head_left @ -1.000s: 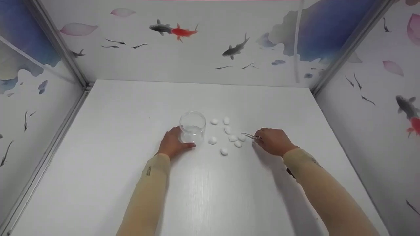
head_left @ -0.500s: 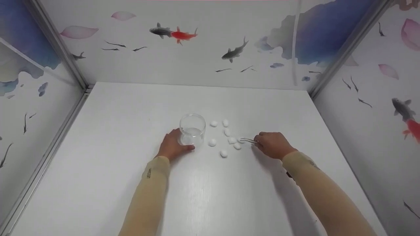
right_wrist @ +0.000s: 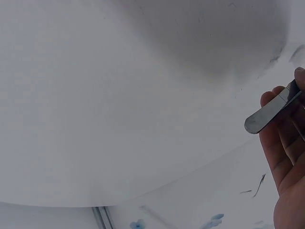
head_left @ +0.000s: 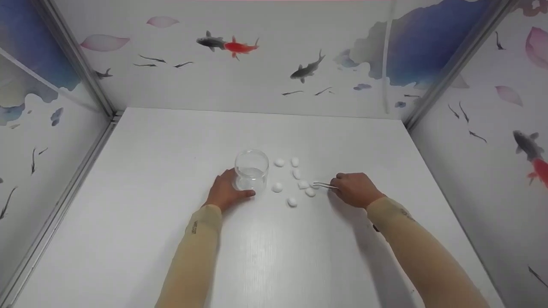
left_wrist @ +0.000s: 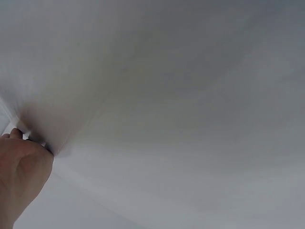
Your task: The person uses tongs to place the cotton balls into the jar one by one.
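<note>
In the head view a clear glass jar (head_left: pixel 251 164) stands upright on the white table. My left hand (head_left: pixel 225 189) holds it low down from the left, thumb across the near side and fingers behind it. My right hand (head_left: pixel 356 189) pinches metal tweezers (head_left: pixel 327 185), whose tips point left and reach a white cotton ball (head_left: pixel 315 187). Whether the tips squeeze that ball is too small to tell. Just left of it lie other cotton balls (head_left: pixel 303 185). The right wrist view shows the rounded end of the tweezers between thumb and fingers; the left wrist view shows part of the hand.
Several more cotton balls (head_left: pixel 277 187) are scattered between the jar and the tweezers, one (head_left: pixel 292 202) nearer to me. White panels (head_left: pixel 257 77) printed with fish and petals enclose the table (head_left: pixel 257 265) at the back and both sides.
The tweezers in my right hand have come down from above the rightmost cotton ball to reach it. My left hand stays on the jar. The head view has shifted slightly.
</note>
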The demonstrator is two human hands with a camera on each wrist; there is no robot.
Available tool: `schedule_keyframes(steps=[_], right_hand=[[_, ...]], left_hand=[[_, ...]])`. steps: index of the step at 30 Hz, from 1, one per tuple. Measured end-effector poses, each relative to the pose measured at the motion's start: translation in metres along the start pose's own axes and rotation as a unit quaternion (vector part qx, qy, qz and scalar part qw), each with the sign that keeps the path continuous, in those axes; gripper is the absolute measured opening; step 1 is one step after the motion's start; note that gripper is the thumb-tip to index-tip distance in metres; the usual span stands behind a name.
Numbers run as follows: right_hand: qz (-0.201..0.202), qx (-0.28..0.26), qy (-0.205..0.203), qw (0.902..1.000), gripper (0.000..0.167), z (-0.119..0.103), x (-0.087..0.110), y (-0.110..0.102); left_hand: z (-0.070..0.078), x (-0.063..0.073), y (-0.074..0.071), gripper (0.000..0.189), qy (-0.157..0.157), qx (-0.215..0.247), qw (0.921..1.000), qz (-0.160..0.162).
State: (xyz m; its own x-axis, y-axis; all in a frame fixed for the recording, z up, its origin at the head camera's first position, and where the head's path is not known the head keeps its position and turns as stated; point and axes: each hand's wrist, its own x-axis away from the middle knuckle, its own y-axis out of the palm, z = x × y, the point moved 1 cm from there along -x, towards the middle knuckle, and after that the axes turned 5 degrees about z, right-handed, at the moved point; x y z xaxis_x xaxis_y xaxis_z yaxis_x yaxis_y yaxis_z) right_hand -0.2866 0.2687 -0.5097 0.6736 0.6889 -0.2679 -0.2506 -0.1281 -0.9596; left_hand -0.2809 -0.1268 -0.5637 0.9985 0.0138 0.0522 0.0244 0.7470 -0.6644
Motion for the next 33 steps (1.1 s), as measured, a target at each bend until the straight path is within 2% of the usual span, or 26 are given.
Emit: schedule_keyframes(steps=[6,14,24,33], right_hand=[[-0.019,-0.007,0.012,0.9997,0.008,0.002,0.000,0.001],[0.005,-0.007,0.016,0.9998,0.009,0.008,0.003,0.000],[-0.026,-0.003,0.017,0.9995,0.005,0.005,0.007,0.008],[-0.039,0.002,0.021,0.9990,0.005,0.003,0.001,0.011]], left_hand=[[-0.002,-0.002,0.000,0.107,0.001,0.001,1.0000,0.001],[-0.002,-0.004,-0.001,0.105,0.013,-0.008,0.9999,0.008],[-0.004,-0.001,0.002,0.105,0.007,-0.010,0.9999,-0.007],[-0.004,-0.002,0.001,0.102,0.012,-0.018,0.9997,-0.010]])
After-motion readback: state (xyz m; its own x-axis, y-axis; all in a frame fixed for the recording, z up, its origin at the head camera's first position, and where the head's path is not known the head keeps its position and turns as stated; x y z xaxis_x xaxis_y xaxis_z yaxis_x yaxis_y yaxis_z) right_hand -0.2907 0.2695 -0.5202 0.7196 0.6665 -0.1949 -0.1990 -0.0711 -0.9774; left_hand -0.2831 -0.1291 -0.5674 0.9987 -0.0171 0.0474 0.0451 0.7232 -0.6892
